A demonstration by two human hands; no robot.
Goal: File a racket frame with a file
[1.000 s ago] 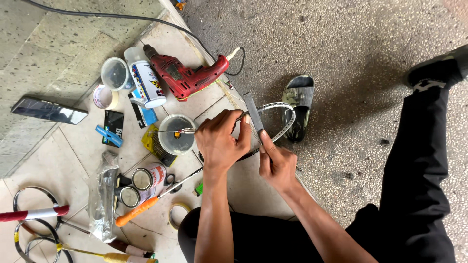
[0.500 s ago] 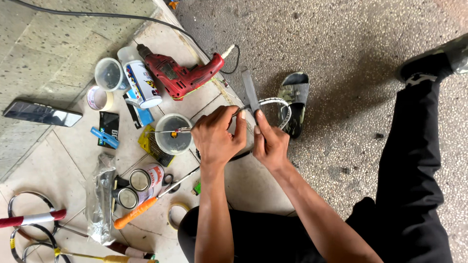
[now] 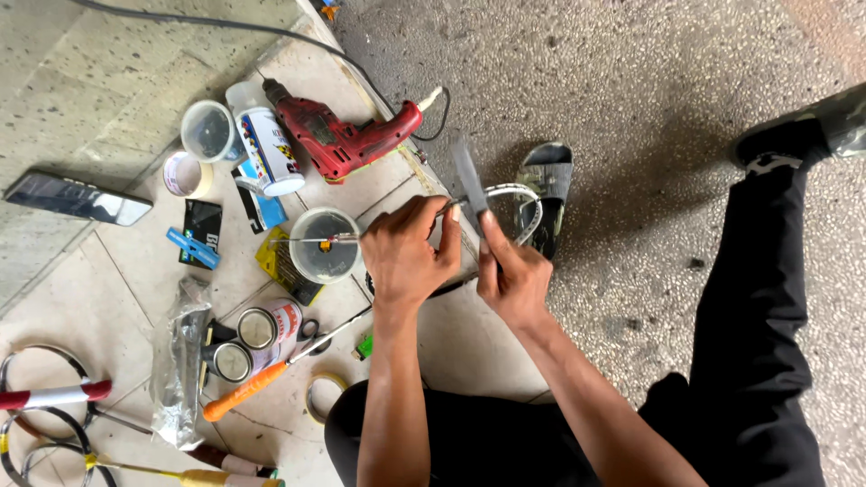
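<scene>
head view looks down on both hands meeting over the edge of the tiled floor: the left hand (image 3: 404,257) is closed around a thin metal piece near a curved white strip (image 3: 516,194), and the right hand (image 3: 511,275) grips a flat grey blade (image 3: 468,171) that stands up between the two thumbs. the work looks to be mid-cut or mid-scrape on the strip, which sits just above the hands, in front of a black sandal (image 3: 547,194). any further stroke would seem to call for a firm pinch and a short, controlled pull away from the fingers. close by on the tiles lie a red drill (image 3: 347,135), a clear cup (image 3: 325,245), small tins (image 3: 257,329) and an orange-handled screwdriver (image 3: 244,392).
</scene>
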